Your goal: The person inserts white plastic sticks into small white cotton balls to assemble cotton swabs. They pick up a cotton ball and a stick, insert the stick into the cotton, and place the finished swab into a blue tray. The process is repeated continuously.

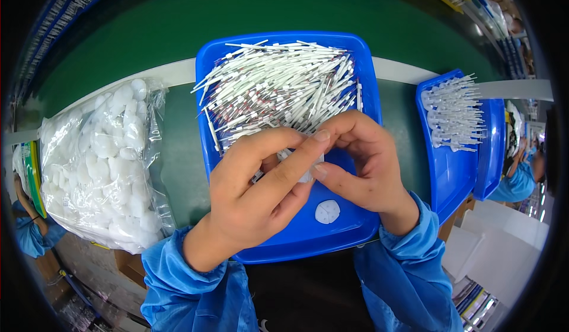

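Note:
Over a blue tray (296,237), my two hands meet with fingertips pinched together. My left hand (252,184) is closed round a small whitish piece (305,177), mostly hidden by the fingers. The thumb and fingertips of my right hand (368,169) pinch at the same piece from the other side. A heap of thin white sticks (284,83), some with dark or reddish parts, fills the far part of the tray. Near the tray's front, below my right hand, lies a flat, round white disc (327,211) with faint lines.
Left of the tray sits a clear plastic bag (98,160) full of white rounded pieces. To the right, another blue tray (453,181) carries rows of upright white sticks (453,112). People in blue sleeves (514,184) are at both side edges. The green table (284,9) stretches behind.

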